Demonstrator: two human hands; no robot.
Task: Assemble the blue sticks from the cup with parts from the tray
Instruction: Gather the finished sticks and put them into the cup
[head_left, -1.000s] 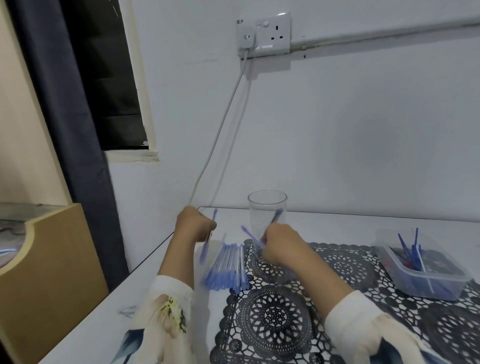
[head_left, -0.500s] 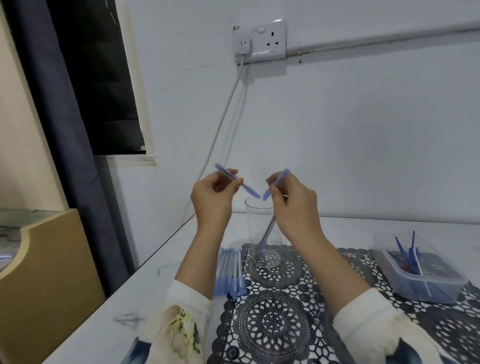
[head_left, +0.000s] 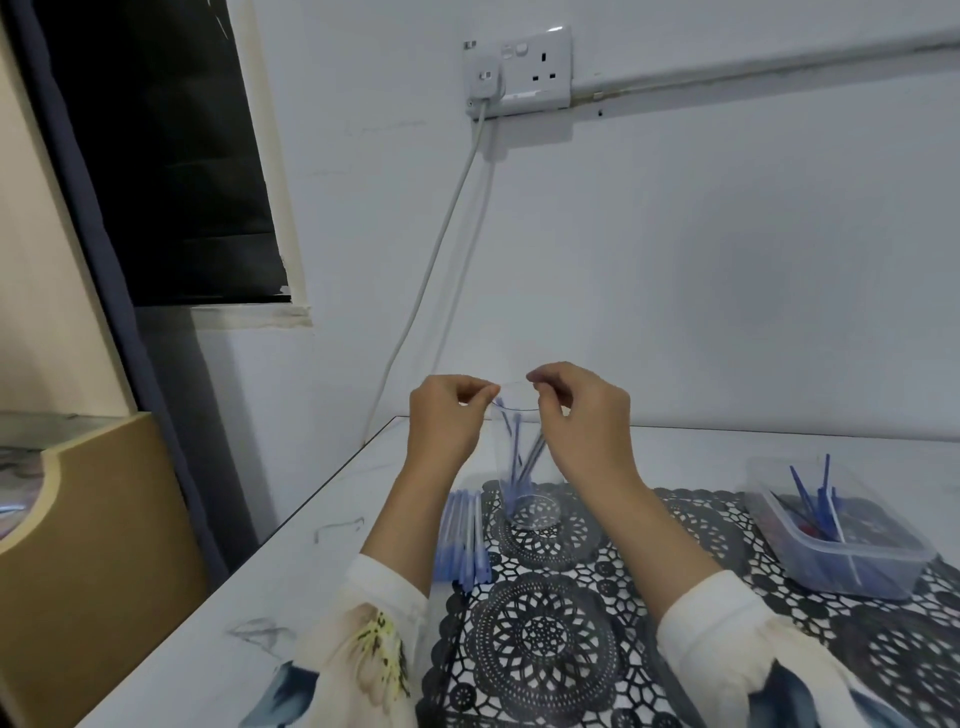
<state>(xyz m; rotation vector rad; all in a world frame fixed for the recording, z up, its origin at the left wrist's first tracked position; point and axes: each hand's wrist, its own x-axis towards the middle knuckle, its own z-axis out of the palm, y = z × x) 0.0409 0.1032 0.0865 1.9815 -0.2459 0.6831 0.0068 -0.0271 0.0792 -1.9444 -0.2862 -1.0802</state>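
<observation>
Blue sticks (head_left: 519, 460) stand leaning inside a clear cup (head_left: 546, 501), several of them crossing, their lower ends down at its base. The cup is upright on a black lace mat (head_left: 545, 639) at the far side of the bench (head_left: 291, 613). Both hands are raised at its rim, the left hand (head_left: 445, 422) on one side and the right hand (head_left: 584, 415) on the other. On each, the fingers are curled with thumb and fingertip drawn together, but whether they pinch anything I cannot tell.

A row of blue pens (head_left: 464, 535) lies side by side on the bench just left of the cup, partly over the mat's edge. Well to the right sits a clear plastic tray (head_left: 852, 569) – blue parts (head_left: 822, 493) stick up in it, with a thin white rod and something red among them.
</observation>
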